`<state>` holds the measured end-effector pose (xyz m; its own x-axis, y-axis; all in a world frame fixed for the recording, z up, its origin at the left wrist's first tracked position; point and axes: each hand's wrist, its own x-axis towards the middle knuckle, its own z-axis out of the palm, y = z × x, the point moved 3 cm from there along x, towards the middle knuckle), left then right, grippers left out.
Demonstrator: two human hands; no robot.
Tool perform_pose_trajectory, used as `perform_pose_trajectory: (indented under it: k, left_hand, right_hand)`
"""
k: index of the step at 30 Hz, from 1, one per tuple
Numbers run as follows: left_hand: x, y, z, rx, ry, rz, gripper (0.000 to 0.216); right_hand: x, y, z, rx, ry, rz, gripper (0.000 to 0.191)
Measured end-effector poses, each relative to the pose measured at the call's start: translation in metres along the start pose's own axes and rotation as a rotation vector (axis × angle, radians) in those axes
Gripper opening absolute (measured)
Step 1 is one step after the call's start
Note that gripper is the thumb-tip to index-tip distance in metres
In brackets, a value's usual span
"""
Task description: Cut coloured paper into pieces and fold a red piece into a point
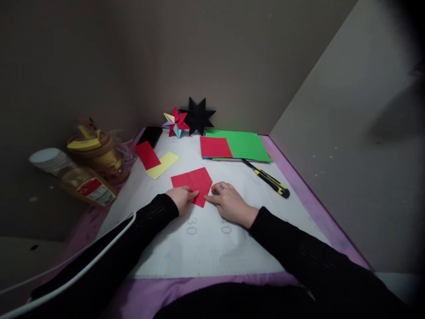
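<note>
A red sheet of paper [191, 179] with folded right-hand corners and a crease lies on the white mat between my hands. My left hand [181, 199] rests on its lower left part, with fingertips pressing it down and the other fingers curled. At the lower right edge of the paper, my right hand [230, 203] has its thumb and fingers on the folded edge, the rest bent inward. Just beyond are a red paper strip [148, 155] and a yellow paper strip [164, 165], partly overlapping. To the right lies a yellow and black utility knife [270, 180].
Green and red paper sheets [250, 145] are stacked at the back right. A multicoloured paper star [175, 122] and a black paper star [198, 116] lean on the wall. A dark phone [150, 135], a bottle [73, 175] and a brown cup [99, 155] stand left. A white cable [99, 254] crosses my left sleeve.
</note>
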<state>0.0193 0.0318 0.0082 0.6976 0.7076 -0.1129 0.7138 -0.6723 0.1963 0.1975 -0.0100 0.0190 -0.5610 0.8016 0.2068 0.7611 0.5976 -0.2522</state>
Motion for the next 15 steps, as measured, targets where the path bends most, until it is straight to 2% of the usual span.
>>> perform_pose_trajectory:
  k: [11, 15]
  left_hand:
    - [-0.001, -0.001, 0.001, -0.032, 0.018, 0.014, 0.04]
    - [-0.005, 0.001, -0.004, -0.034, 0.012, 0.013, 0.04]
  right_hand:
    - [0.012, 0.031, 0.0, -0.157, -0.013, 0.177, 0.04]
    - [0.01, 0.035, 0.0, -0.165, 0.072, 0.196, 0.041]
